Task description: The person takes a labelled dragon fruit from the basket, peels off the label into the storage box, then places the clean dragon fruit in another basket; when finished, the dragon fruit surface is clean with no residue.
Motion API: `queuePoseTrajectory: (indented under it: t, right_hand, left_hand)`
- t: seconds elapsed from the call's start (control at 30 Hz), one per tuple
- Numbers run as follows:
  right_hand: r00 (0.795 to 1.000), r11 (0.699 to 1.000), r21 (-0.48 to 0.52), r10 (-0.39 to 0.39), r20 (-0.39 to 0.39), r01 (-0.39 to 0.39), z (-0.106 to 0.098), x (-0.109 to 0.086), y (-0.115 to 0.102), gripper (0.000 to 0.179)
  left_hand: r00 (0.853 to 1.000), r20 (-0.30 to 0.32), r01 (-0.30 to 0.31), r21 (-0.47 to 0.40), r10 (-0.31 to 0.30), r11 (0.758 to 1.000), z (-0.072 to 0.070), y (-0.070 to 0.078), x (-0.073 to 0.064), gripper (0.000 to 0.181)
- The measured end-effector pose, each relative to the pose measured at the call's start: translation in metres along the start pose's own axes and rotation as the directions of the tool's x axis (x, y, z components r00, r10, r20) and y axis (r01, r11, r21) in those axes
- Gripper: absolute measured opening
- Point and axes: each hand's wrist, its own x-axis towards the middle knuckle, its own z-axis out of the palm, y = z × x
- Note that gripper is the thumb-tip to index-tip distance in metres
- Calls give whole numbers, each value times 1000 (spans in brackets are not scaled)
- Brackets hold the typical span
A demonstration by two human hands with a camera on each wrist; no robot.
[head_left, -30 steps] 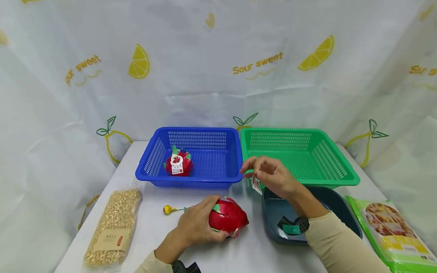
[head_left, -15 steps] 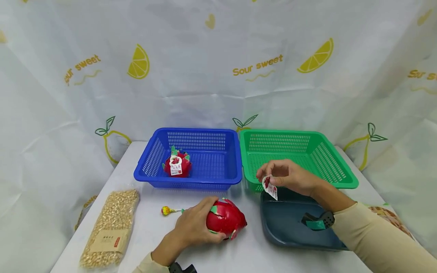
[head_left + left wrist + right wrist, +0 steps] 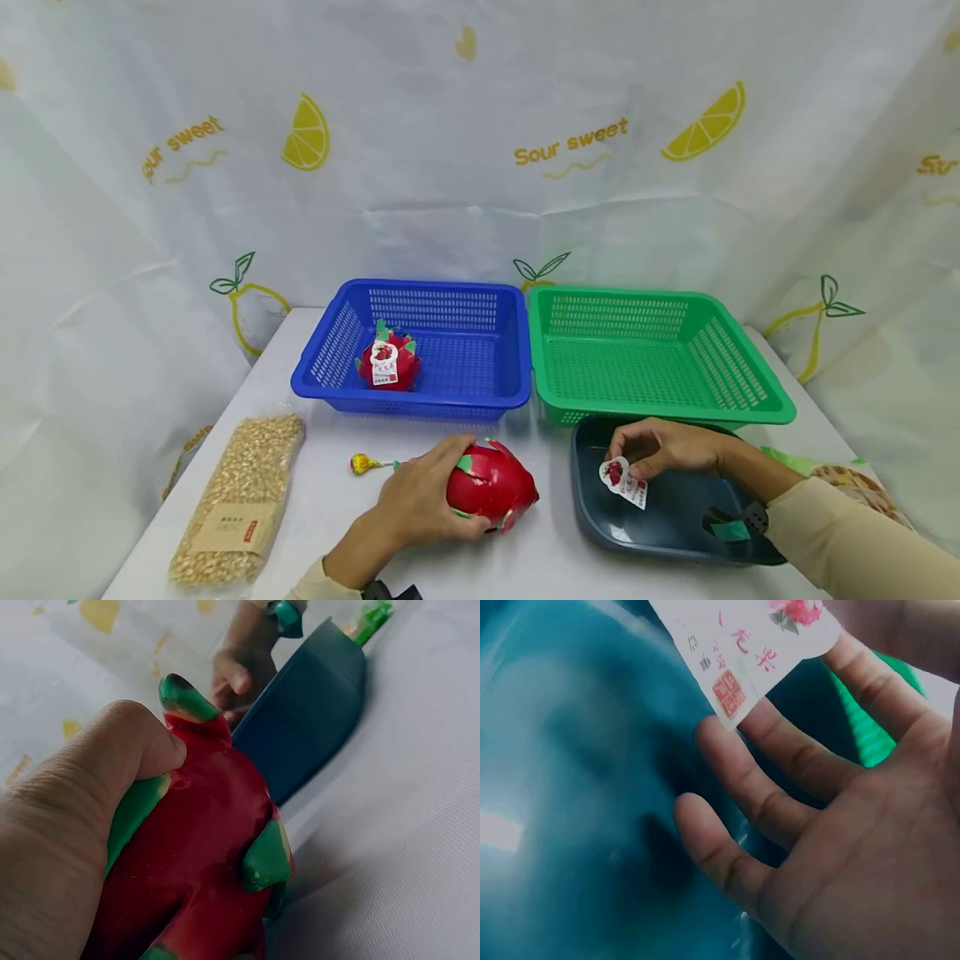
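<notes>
My left hand grips a red dragon fruit with green-tipped scales on the white table; thumb and fingers lie round its near end. In the left wrist view the dragon fruit fills the middle, under the thumb. A white paper sticker printed with a red fruit is pinched between thumb and fingers of my right hand, over the dark teal basin. Close up in the right wrist view, the sticker also shows red characters and a square stamp; other fingers spread below it.
Behind stand a blue basket with another labelled dragon fruit in it and a green basket. On the left lies a bag of pale grains or beans. A lollipop lies near my left hand. A green food packet is partly hidden.
My right hand has moved right and down with the sticker, from before the green basket to over the teal basin. The left hand keeps its grip on the dragon fruit.
</notes>
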Motion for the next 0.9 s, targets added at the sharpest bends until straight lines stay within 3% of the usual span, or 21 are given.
queuePoseTrajectory:
  t: [0.17, 0.43, 0.6, 0.73, 0.9]
  right_hand:
    - [994, 995, -67, 65, -89, -71, -3, -7, 16, 23]
    - [986, 986, -137, 77, -150, -97, -1, -9, 24, 30]
    - [989, 967, -253, -13, -149, -25, 0, -4, 29, 27]
    - [986, 922, -386, -99, -138, 38, 3, 0, 31, 26]
    - [981, 877, -474, -152, -123, 76, 4, 4, 33, 30]
  left_hand:
    - [1000, -18, -10, 3, 10, 1000, 0, 0, 0, 89]
    - [1000, -20, -1, -4, 1, 1000, 1, -1, 0, 90]
    - [1000, -25, -6, 7, 6, 1000, 1, -1, 0, 90]
    - [999, -36, -11, 23, 11, 1000, 1, -1, 0, 89]
    - [1000, -19, -6, 10, 6, 1000, 1, -1, -1, 91]
